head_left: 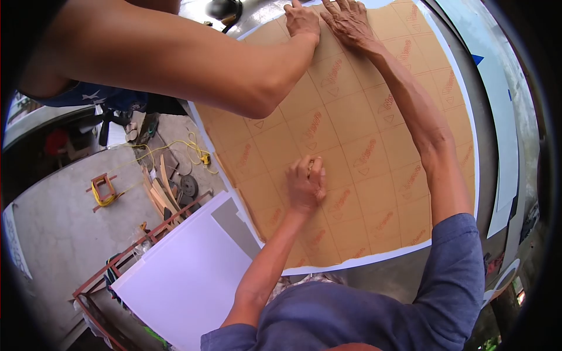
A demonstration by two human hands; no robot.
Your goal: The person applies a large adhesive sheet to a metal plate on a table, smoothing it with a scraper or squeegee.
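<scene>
A large sheet of brown paper (351, 213) with red printed lettering and a grid of lines covers a white sheet (462, 105) that shows along its edges. Low on the brown paper, my left hand (307, 184) rests with curled fingers, and a ring shows on it; whatever is inside the fingers is hidden. My right hand (349, 24) reaches to the far edge, lying flat with fingers apart on the paper. Beside it, a co-worker's hand (302, 22) presses on the same far edge, the arm crossing from the upper left.
A white board (187, 281) leans over a reddish metal frame (126, 254) at lower left. Wood strips (161, 190), a yellow cord (149, 151) and a wound cord frame (103, 190) lie on the concrete floor. Pale sheet strips (503, 134) run along the right side.
</scene>
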